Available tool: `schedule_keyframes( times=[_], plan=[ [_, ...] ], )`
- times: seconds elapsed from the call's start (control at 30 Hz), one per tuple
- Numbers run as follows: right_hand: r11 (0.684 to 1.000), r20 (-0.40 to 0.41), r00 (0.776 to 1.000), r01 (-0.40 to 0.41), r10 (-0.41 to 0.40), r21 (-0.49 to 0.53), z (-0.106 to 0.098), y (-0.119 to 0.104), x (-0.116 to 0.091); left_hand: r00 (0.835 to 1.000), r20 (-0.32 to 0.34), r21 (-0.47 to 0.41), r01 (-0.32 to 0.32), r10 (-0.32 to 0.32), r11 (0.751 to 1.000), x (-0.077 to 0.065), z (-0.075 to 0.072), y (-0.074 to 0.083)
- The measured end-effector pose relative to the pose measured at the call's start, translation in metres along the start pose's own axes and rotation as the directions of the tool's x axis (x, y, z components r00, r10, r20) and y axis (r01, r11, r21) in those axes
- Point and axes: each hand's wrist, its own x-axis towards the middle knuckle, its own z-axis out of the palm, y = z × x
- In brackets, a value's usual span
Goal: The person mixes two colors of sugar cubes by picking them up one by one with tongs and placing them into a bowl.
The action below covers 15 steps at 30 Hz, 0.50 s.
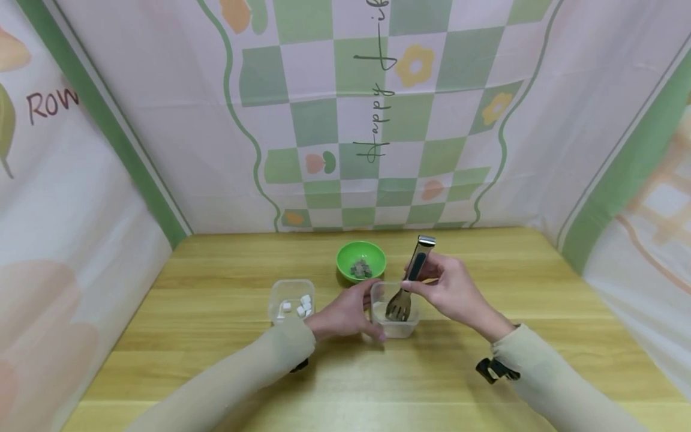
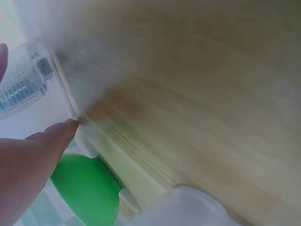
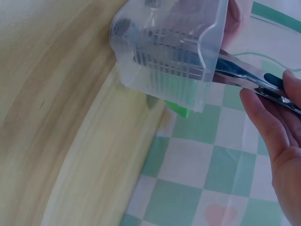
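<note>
My right hand (image 1: 453,288) holds metal tongs (image 1: 418,261) by their dark-inlaid handle, thumb on one side and fingers on the other. The slotted tips point down inside a clear plastic container (image 1: 396,329). At the tips, a small dark grey cube (image 2: 44,67) shows through the container wall in the left wrist view. My left hand (image 1: 345,312) grips that container from its left side, thumb at the near side and fingers at the far side. Just behind stands a green bowl (image 1: 361,247) with several grey cubes (image 1: 360,269) in it.
Left of my left hand, a second clear container (image 1: 275,294) holds several white cubes (image 1: 305,305); my left sleeve (image 1: 294,342) overlaps its near edge. Everything stands on a wooden table (image 1: 227,264), with a checked cloth (image 1: 356,120) hanging behind its far edge.
</note>
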Motion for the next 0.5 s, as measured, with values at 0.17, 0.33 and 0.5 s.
schedule_keyframes(
  times=[0.17, 0.33, 0.5],
  plan=[
    [1.000, -0.024, 1.000, 0.010, -0.010, 0.005, -0.002, -0.003, 0.001, 1.000, 0.016, 0.003, 0.001, -0.001, 1.000, 0.000, -0.002, 0.001],
    [0.999, -0.053, 0.998, 0.031, -0.031, 0.012, -0.004, -0.008, 0.004, 1.000, 0.010, 0.008, -0.010, 0.010, 1.000, 0.000, -0.003, 0.003],
    [0.997, -0.093, 0.994, 0.069, -0.065, 0.045, -0.009, -0.016, 0.009, 0.999, 0.022, -0.027, -0.040, 0.041, 0.999, 0.002, -0.004, 0.002]
  ],
)
